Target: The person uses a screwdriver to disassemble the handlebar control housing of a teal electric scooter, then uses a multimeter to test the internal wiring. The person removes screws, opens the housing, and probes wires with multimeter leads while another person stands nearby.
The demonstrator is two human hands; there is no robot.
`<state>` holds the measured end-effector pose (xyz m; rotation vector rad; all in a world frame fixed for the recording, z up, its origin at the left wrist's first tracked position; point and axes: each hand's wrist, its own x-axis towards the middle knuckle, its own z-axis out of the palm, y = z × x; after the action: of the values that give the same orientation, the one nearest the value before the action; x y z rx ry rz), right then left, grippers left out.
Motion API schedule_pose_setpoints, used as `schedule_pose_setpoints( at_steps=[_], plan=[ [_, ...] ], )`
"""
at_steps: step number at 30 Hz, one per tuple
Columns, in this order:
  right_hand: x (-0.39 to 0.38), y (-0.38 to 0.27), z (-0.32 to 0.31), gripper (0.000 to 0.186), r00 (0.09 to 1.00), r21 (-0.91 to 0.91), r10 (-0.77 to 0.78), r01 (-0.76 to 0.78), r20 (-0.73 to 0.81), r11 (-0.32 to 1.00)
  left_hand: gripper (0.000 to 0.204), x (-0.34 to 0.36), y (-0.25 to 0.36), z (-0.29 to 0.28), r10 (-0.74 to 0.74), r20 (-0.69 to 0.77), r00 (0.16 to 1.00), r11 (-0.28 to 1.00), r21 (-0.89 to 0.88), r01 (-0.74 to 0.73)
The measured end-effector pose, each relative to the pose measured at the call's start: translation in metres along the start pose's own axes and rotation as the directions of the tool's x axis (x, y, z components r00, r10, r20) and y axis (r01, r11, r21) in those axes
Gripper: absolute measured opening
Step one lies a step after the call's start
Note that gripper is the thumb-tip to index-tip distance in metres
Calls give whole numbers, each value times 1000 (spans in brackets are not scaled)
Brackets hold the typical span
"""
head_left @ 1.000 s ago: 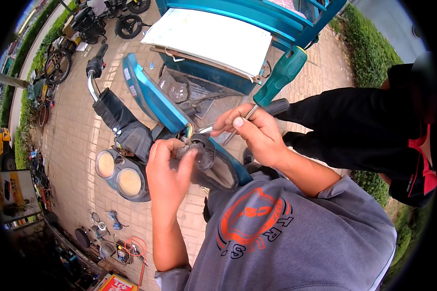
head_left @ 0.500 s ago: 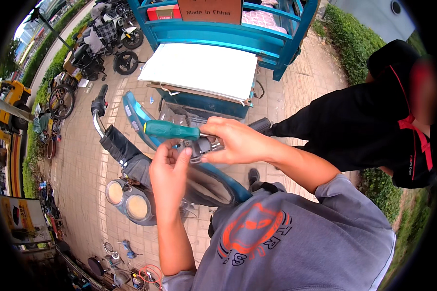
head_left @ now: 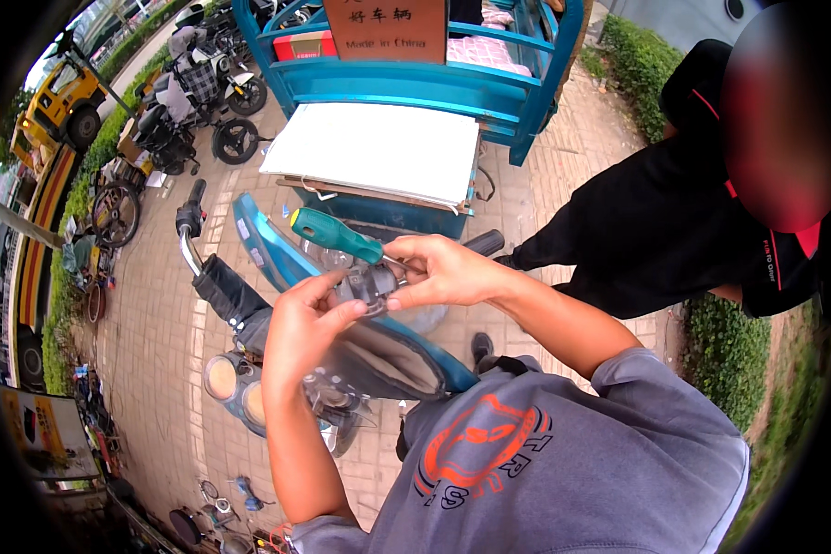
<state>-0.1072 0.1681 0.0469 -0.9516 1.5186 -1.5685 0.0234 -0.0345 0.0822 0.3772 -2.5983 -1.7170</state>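
Both hands meet at a small dark plastic part [head_left: 369, 287] above the handlebar area of a teal tricycle. My left hand [head_left: 305, 323] grips the part from the left with thumb and fingers. My right hand [head_left: 439, 272] holds a green-handled screwdriver [head_left: 332, 235], its handle pointing up-left, while its thumb presses on the dark part. Beneath them are a teal body panel [head_left: 257, 240], a black cover on the left handlebar [head_left: 226, 291] and a round twin headlamp [head_left: 224, 379]. Whether any wires join the part is hidden.
A teal cargo bed [head_left: 406, 78] with a white board [head_left: 369, 148] stands ahead. A person in black [head_left: 637, 235] stands close at the right. Parked scooters [head_left: 162, 129] and a yellow truck [head_left: 60, 120] line the left. Scattered tools [head_left: 222, 517] lie on the paving at lower left.
The screwdriver has swung from upright to lying leftward over the part, and my right hand has closed in on it. The view has tilted up, and the person in black appears higher.
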Motion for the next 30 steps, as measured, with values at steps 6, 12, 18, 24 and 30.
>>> schedule_pose_setpoints(
  at_steps=[6, 12, 18, 24, 30],
  plan=[
    [0, 8, 2, 44, 1000, 138, 29, -30, 8, 990, 41, 1, -11, 3, 221, -92, 971, 973, 87, -214],
    [1, 9, 1, 40, 1000, 106, 17, -16, -14, 994, 40, 7, -22, 6, 220, -89, 971, 973, -45, -225],
    [3, 0, -5, 44, 997, 96, 69, -72, 38, 993, 39, 10, -27, 7, 332, -78, 940, 942, 88, -325],
    [9, 0, -8, 42, 999, -21, 30, -29, 29, 999, 37, 6, -36, 16, 403, -124, 907, 915, 76, -396],
    [16, 1, -25, 46, 968, 174, 217, -237, 125, 956, 36, 11, -37, 21, 325, -171, 930, 944, 3, -330]
  ],
)
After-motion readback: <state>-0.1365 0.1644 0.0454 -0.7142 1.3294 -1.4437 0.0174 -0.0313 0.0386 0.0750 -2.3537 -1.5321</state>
